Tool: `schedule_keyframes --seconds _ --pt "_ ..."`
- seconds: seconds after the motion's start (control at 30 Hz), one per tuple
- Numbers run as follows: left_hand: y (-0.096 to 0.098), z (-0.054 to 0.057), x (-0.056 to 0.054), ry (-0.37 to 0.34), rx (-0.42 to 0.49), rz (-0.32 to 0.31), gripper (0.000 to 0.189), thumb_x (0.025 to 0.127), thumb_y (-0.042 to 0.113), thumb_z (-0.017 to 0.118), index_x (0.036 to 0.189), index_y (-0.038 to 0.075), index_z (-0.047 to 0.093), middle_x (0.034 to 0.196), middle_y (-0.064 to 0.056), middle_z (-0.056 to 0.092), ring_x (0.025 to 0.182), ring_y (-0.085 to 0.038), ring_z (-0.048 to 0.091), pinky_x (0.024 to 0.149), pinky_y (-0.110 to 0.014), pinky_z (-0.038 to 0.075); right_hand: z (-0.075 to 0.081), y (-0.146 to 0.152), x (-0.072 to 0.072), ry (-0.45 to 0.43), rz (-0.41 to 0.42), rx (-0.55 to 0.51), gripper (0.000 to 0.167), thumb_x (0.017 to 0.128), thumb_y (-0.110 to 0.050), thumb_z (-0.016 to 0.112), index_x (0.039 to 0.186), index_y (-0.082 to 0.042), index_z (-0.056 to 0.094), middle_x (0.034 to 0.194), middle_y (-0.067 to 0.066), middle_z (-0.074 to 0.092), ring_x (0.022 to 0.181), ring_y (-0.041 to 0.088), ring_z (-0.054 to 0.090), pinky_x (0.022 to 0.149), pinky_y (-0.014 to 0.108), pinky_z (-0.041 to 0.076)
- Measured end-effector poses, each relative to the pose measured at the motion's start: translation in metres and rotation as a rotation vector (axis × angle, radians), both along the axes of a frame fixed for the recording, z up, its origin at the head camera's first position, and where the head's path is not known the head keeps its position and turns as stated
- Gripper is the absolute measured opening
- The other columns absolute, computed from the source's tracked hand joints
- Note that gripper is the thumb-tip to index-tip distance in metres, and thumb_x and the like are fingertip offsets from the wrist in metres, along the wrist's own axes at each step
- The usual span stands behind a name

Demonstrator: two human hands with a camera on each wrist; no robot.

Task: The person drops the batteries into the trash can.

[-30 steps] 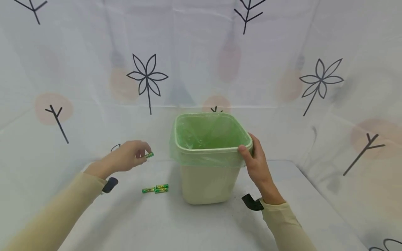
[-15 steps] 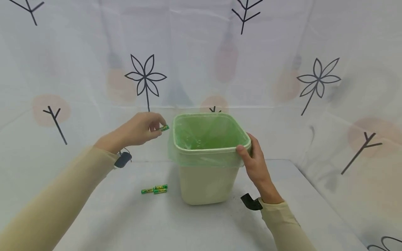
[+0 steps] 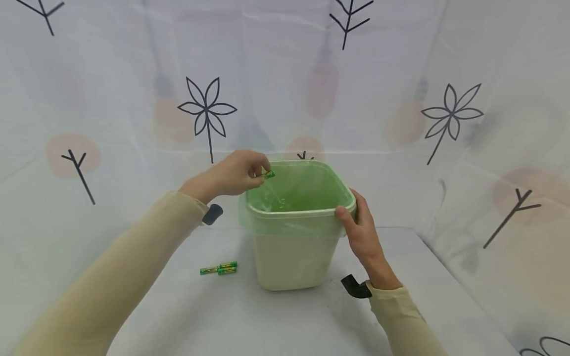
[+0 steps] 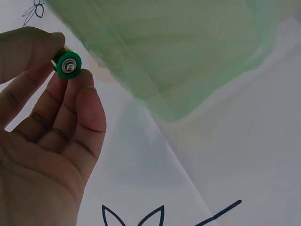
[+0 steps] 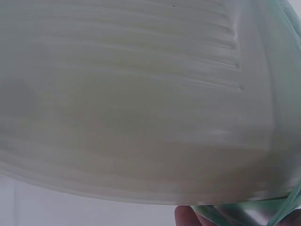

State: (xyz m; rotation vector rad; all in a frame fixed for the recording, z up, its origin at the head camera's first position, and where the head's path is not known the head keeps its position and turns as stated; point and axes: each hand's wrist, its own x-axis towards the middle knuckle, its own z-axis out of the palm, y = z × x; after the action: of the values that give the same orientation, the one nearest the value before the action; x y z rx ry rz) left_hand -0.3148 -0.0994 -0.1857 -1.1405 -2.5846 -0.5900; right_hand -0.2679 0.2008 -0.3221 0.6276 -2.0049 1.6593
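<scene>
My left hand [image 3: 236, 173] pinches a green and gold battery [image 3: 269, 174] between thumb and fingers, above the left rim of the trash bin [image 3: 294, 262]. In the left wrist view the same battery [image 4: 69, 65] points one end at the camera. A green plastic bag [image 3: 276, 225] lines the bin and folds over its rim. At the bin's right front corner my right hand [image 3: 361, 230] grips the rim, thumb on the near side. The right wrist view shows mostly the bin wall [image 5: 131, 108], with fingertips at the bottom edge.
Three more batteries [image 3: 219, 268] lie together on the white tabletop [image 3: 200, 316], left of the bin. Behind the table hangs a pale cloth [image 3: 276, 74] printed with flowers and twigs. The table's right edge runs beyond my right arm.
My left hand has risen and moved right with the battery, from over the table to the bin's left rim. My right hand keeps its grip on the rim.
</scene>
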Motion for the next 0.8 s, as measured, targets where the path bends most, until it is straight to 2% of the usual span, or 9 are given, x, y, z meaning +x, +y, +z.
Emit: schedule_keyframes --seconds 0.47,0.8 --pt "0.037 -0.019 -0.014 -0.092 -0.018 -0.023 0.022 0.087 0.005 0.061 0.108 0.009 0.066 0.081 -0.003 0.062 0.073 -0.017 0.054 0.070 -0.031 0.047 0.000 0.000 0.000 -0.009 -0.005 -0.002 0.053 0.098 -0.020 0.052 0.147 -0.013 0.032 0.131 0.017 0.046 0.108 0.021 0.049 0.091 0.027 0.039" --pt "0.050 -0.029 -0.017 -0.097 -0.043 -0.021 0.018 0.088 0.007 0.061 0.104 0.012 0.066 0.086 0.000 0.064 0.079 -0.015 0.058 0.073 -0.030 0.049 0.001 0.001 -0.001 0.002 -0.008 0.006 0.053 0.098 -0.020 0.052 0.146 -0.012 0.032 0.131 0.020 0.045 0.107 0.021 0.049 0.091 0.026 0.039"
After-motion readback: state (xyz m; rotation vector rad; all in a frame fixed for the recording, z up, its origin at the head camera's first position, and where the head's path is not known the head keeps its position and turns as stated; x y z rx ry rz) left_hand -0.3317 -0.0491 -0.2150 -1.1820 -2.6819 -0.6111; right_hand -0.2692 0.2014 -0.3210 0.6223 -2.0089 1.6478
